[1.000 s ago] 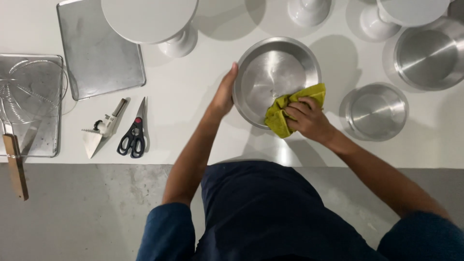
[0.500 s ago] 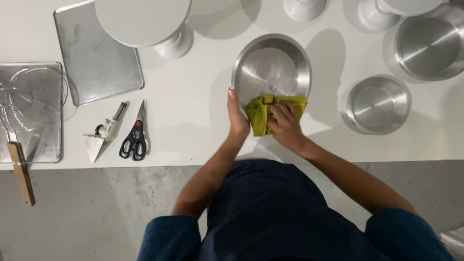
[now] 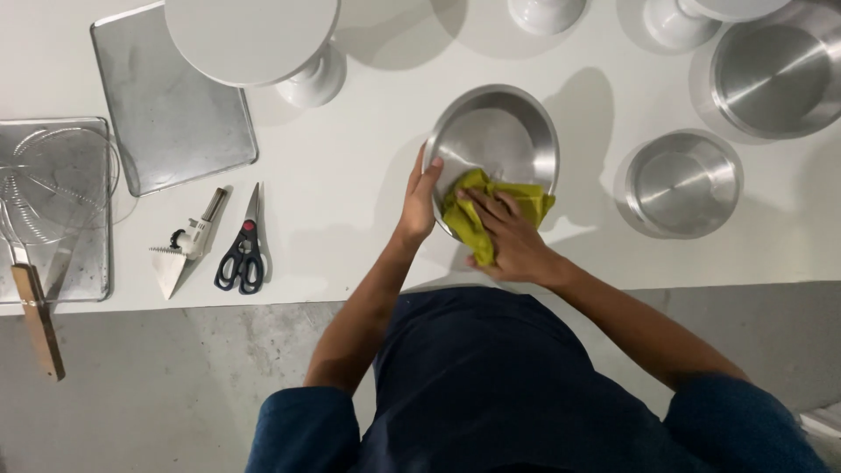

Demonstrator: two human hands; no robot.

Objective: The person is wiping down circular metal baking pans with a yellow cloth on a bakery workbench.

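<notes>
A round metal pan (image 3: 499,140) is tilted up on the white counter (image 3: 350,184) in front of me. My left hand (image 3: 420,197) grips its left rim and holds it steady. My right hand (image 3: 508,236) presses a yellow-green cloth (image 3: 469,215) against the pan's near rim and inside wall. The cloth is bunched under my fingers and partly hidden by them.
Two smaller and larger metal pans (image 3: 683,184) (image 3: 775,79) sit to the right. A white cake stand (image 3: 254,39) and a flat baking sheet (image 3: 171,114) are at the back left. Black-handled scissors (image 3: 243,250), a small white tool (image 3: 184,250) and a tray (image 3: 53,206) lie left.
The cloth and my right hand slid from the pan's right rim toward its near left side. My left hand shifted along the left rim as the pan turned.
</notes>
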